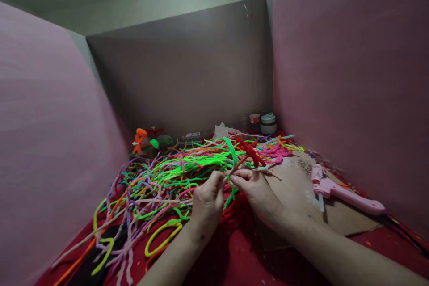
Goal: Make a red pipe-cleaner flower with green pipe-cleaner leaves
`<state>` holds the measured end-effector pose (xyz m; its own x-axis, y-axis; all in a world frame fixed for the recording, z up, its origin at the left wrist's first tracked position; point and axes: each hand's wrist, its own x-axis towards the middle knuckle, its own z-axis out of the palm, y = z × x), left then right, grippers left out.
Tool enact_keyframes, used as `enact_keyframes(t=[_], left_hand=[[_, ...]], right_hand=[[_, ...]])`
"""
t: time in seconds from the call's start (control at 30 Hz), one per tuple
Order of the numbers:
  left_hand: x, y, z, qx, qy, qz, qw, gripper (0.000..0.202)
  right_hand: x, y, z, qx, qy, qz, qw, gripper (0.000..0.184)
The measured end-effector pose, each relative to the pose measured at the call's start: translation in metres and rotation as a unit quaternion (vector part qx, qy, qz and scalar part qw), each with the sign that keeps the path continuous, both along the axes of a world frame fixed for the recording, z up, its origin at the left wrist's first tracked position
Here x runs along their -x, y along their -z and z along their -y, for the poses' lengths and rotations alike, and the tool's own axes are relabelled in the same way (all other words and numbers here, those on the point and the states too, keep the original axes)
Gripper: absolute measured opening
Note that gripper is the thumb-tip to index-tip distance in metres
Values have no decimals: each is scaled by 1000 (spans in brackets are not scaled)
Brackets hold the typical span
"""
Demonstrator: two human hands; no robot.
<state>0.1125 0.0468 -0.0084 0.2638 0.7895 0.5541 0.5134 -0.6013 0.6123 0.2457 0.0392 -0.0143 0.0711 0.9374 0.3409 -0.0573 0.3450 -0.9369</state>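
Note:
My left hand and my right hand meet at the middle of a red-covered table, fingers pinched together. Between them they hold a pipe-cleaner piece: a green stem rises from the fingertips, and a red twisted shape sticks up and to the right of it. A big loose heap of coloured pipe cleaners, mostly neon green, pink, purple and orange, lies just behind and left of my hands.
A pink glue gun lies on a cardboard sheet at the right. Small jars stand at the back wall. An orange pipe-cleaner figure sits at the back left. Pink partition walls close in both sides.

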Motion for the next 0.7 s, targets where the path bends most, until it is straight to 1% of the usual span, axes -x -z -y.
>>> enact_keyframes(t=[0.07,0.1,0.13,0.2,0.27,0.33,0.43,0.57,0.7], left_hand=[[-2,-2,1,94,18,72,993,15],[-3,-3,2,147,35,116,982,17],[-4,-4,2,199,54,160,965,18],[-5,-6,3,293,93,235,922,19],[-4,-8,3,355,129,282,882,20],[-4,-8,3,389,159,306,854,20],[-3,-8,3,411,190,326,830,19],[-1,-9,3,432,208,338,810,17],[0,-9,2,446,218,341,798,17]], right_hand=[[1,-1,1,-7,9,-11,1000,15],[1,-2,2,-15,9,-13,1000,15],[0,-4,3,-26,3,-13,1000,15],[0,-5,4,-38,-24,-26,999,15],[0,-5,3,-20,-54,-66,996,14],[1,-4,0,13,-76,-110,991,14],[1,1,-4,33,-96,-136,986,15],[0,6,-6,18,-105,-138,985,11],[-2,7,-6,15,-96,-120,988,10]])
